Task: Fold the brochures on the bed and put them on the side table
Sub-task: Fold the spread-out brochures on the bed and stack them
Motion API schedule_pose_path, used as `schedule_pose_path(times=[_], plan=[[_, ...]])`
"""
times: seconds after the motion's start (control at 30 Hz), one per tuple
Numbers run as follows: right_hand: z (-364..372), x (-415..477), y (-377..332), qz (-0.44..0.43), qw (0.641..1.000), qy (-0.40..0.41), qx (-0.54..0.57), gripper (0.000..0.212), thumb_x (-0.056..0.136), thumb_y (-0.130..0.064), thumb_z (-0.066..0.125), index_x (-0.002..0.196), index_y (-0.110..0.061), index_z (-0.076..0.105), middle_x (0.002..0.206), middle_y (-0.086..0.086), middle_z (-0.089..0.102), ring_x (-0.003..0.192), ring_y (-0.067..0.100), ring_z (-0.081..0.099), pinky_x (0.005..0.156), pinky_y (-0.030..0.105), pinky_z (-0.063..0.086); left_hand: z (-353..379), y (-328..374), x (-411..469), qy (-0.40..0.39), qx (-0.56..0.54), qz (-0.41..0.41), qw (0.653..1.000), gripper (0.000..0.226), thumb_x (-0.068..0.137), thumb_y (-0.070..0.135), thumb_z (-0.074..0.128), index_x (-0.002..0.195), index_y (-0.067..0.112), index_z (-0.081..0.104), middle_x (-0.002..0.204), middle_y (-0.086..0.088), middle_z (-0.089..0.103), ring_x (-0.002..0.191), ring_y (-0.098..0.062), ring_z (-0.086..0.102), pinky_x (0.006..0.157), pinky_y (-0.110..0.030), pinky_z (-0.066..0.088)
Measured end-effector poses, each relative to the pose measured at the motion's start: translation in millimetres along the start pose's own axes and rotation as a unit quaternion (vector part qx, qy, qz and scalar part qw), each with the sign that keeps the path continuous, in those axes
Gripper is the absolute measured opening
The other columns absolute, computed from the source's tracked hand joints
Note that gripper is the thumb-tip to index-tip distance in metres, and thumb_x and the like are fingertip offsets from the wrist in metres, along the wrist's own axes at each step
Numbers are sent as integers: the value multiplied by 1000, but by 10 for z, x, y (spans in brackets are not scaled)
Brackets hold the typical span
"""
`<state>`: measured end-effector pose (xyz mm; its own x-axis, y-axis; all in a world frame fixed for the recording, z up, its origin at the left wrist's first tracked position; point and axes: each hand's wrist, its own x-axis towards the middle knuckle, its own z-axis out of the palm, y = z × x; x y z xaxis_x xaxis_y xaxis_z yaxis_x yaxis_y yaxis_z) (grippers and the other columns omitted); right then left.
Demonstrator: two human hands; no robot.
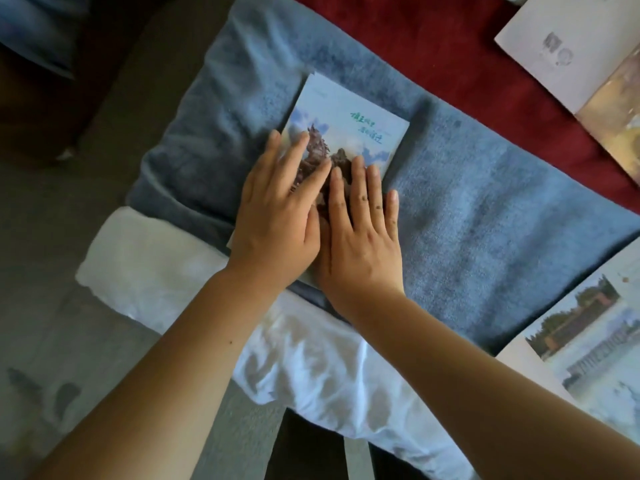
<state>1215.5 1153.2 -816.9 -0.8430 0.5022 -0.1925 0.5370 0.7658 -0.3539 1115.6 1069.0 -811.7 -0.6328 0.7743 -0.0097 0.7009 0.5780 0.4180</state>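
Head view: the left hand (277, 216) and right hand (360, 230) lie flat side by side, fingers straight, gripping nothing — they press the folded brochure (349, 126) into the blue towel (485, 220), likely to sharpen its crease. It sits toward the towel's left end. A second brochure (554, 64) lies on the red cover (433, 46) at far right and a third brochure (581, 341) at the towel's near-right edge — neither obstructs, and no side table shows.

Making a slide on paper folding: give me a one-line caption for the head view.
Left hand and right hand press a brochure flat on a blue towel.
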Motion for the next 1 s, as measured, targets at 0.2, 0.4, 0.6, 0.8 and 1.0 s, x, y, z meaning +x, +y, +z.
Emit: schedule_pose_path(times=[0.2, 0.4, 0.6, 0.8, 1.0], plan=[[-590, 377, -156, -5, 991, -128, -35, 54, 96, -24, 55, 149, -24, 45, 162, 8, 35, 153, 21, 28, 127, 41, -4, -423, 250, 101, -191, 193, -84, 959, 72, 104, 42, 41, 163, 22, 6, 172, -6, 0, 159, -27, 0, 126, -50, 9], [-833, 754, -323, 22, 966, -223, -126, 56, 105, -21, 50, 157, -27, 32, 162, 13, 30, 147, 27, 36, 125, 39, 19, -385, 308, 177, -282, 126, -146, 940, 77, 106, 26, 49, 163, 23, -3, 171, 0, -14, 159, -19, -5, 101, -43, 50], [-564, 847, -245, 36, 947, -270, -171, 77, 103, -16, 52, 164, -31, 6, 169, 20, 0, 149, 37, 32, 80, 42, 46, -213, 198, 304, -349, 101, -167, 916, 91, 103, 41, 54, 163, 19, -11, 169, 1, -22, 158, -23, -14, 113, -49, 44], [-368, 859, -176, 40, 953, -257, -158, 58, 108, -22, 27, 163, -22, 9, 169, 24, 0, 153, 36, 22, 105, 45, 45, -63, 307, 390, -332, 105, -205, 915, 66, 108, 22, 27, 162, 13, -11, 170, -7, -15, 158, -31, -11, 123, -45, 24], [-355, 826, -109, 50, 961, -250, -104, 55, 111, -30, 30, 163, -25, 12, 170, 21, -1, 154, 37, 19, 114, 43, 38, -51, 369, 358, -336, 117, -205, 912, 67, 101, 20, 18, 162, 11, -9, 170, -9, -15, 157, -33, -10, 122, -46, 26]])
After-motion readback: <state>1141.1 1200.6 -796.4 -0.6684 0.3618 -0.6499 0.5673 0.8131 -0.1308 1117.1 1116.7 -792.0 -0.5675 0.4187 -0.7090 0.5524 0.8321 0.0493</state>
